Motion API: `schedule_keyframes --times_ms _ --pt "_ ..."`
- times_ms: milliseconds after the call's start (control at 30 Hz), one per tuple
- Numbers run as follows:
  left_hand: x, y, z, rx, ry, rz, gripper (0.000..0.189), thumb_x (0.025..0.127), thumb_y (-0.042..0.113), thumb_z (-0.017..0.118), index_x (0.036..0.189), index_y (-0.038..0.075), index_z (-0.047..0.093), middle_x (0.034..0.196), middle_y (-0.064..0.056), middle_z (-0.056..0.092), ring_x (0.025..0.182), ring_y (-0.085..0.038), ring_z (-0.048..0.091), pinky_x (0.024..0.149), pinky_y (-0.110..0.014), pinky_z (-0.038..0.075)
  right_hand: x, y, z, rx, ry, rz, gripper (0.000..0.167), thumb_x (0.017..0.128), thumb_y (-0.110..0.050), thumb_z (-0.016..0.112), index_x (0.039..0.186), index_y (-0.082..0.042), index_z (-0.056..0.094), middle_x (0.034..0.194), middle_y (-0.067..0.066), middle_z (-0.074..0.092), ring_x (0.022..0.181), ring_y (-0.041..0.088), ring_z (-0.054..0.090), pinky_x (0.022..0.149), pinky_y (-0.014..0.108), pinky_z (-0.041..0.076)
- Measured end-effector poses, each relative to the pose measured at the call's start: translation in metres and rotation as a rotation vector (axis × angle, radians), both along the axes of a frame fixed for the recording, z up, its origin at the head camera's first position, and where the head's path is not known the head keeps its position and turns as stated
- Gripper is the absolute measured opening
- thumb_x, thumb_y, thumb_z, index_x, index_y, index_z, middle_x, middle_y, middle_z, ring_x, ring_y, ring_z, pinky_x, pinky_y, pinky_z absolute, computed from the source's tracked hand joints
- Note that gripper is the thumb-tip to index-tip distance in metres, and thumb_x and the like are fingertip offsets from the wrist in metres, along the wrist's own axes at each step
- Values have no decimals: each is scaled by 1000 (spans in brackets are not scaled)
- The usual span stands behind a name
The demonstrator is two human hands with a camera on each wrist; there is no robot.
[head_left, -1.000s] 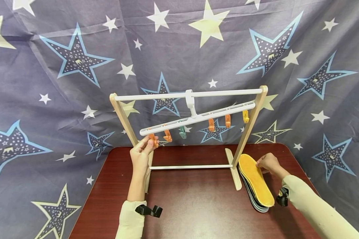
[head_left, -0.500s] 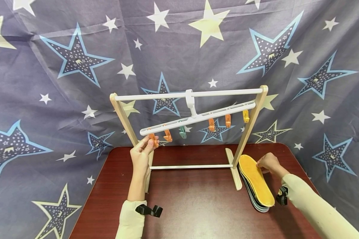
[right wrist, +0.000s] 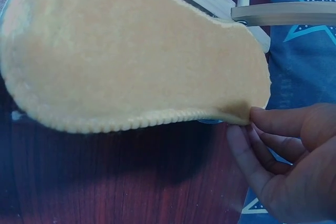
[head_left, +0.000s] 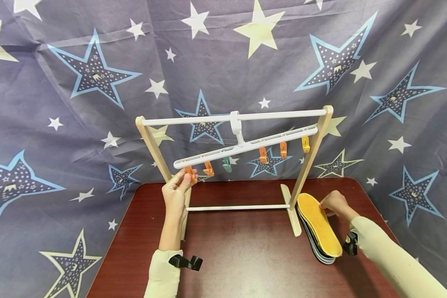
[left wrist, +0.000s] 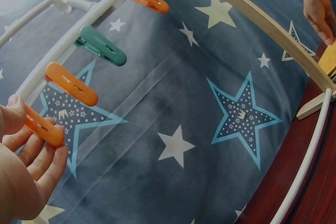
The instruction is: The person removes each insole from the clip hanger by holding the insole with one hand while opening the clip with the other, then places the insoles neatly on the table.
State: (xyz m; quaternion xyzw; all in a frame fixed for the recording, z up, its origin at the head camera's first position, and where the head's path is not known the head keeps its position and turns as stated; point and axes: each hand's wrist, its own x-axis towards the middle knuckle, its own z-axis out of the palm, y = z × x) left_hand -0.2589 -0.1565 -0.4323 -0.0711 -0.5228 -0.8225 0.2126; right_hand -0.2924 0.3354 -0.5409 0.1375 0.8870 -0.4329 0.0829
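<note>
My left hand (head_left: 176, 191) pinches the orange clip (left wrist: 44, 127) at the low left end of a white hanger (head_left: 216, 155). The hanger hooks over the top bar (head_left: 283, 115) of a wooden rack and tilts down to the left. Along it hang another orange clip (head_left: 208, 169), a green clip (head_left: 227, 164), two more orange clips on the right half and a yellow clip (head_left: 306, 144). At the right, my right hand (head_left: 335, 203) pinches the edge of a yellow insole (right wrist: 131, 51) between thumb and fingers. That insole lies on top of a stack of darker insoles (head_left: 313, 244).
The rack's right post (head_left: 311, 159) and foot (head_left: 293, 219) stand just left of the insole stack. A lower white bar (head_left: 238, 208) joins the two sides. Beneath everything is a dark red table (head_left: 242, 256), with a star-patterned cloth (head_left: 223, 74) behind it.
</note>
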Motion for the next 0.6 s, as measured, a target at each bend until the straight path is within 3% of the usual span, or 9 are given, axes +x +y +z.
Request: schedule_keyframes --times_ms 267,600 --pt "0 1 1 8 1 3 37 97 -3 61 125 -27 54 92 -5 80 82 -14 77 80 -27 63 -1 1 -3 40 -9 7 13 76 7 72 84 17 72 67 9 71 53 20 70 55 40 63" --pt "1 1 1 -9 -9 9 36 98 -3 61 125 -26 55 92 -4 79 84 -16 78 80 -26 63 0 3 -2 24 -31 11 12 77 6 70 83 16 72 65 4 68 56 19 69 56 39 63"
